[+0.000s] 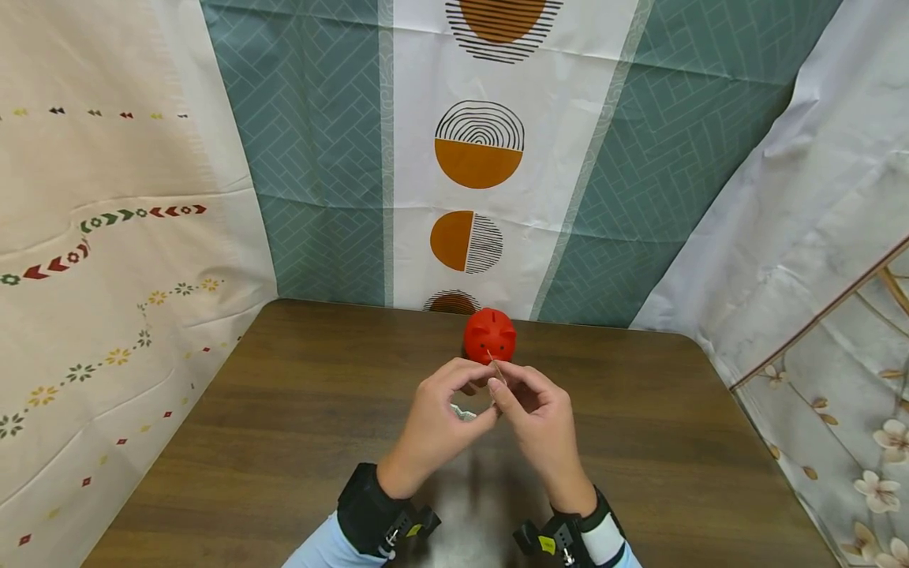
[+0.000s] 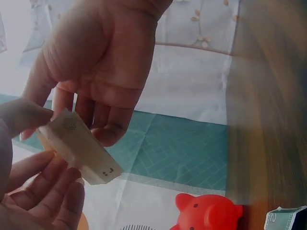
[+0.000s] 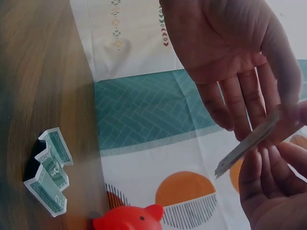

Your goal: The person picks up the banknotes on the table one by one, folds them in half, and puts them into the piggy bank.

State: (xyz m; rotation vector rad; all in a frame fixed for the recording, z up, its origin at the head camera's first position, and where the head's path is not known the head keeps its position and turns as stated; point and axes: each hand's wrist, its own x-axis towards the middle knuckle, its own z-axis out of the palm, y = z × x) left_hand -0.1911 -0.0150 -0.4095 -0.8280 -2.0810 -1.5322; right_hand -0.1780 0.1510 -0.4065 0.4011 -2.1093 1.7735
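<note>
Left hand [image 1: 435, 412] and right hand [image 1: 545, 416] pinch folded paper [image 2: 85, 147], partly hiding a green note [image 3: 53, 168] and red pig [image 1: 490, 334].

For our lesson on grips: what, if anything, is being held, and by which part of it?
A folded paper, pinched near one end by the left hand and right hand; its other end is free.

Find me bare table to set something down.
Bare table lies left of the left grip and right of the right grip, out to the side edges. The middle is crowded: piggy bank, folded green note, held paper.
</note>
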